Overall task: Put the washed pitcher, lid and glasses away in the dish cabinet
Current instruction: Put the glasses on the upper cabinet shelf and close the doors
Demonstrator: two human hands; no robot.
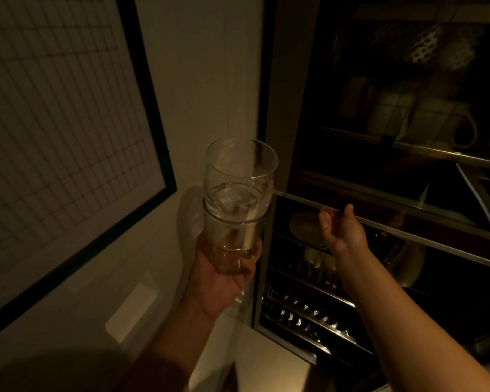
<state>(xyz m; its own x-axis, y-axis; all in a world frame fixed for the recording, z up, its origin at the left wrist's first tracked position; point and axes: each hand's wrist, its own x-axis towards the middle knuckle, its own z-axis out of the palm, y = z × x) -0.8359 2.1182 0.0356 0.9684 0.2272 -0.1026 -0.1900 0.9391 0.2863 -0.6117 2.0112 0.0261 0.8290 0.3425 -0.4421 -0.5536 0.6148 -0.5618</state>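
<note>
Glasses (238,205), one nested inside another, sit gripped in left-hand fingers (248,271); right-hand fingers (348,212) pinch the cabinet door (408,230).

Both my forearms come up from the lower edge of the view, bare all the way, no sleeves showing on either. My left hand (221,278) and my right hand (341,230) wear nothing: no gloves, no rings that I can make out, no watch or band at either wrist. The light is dim and warm, so fine detail on my fingers and nails is lost in shadow.
</note>
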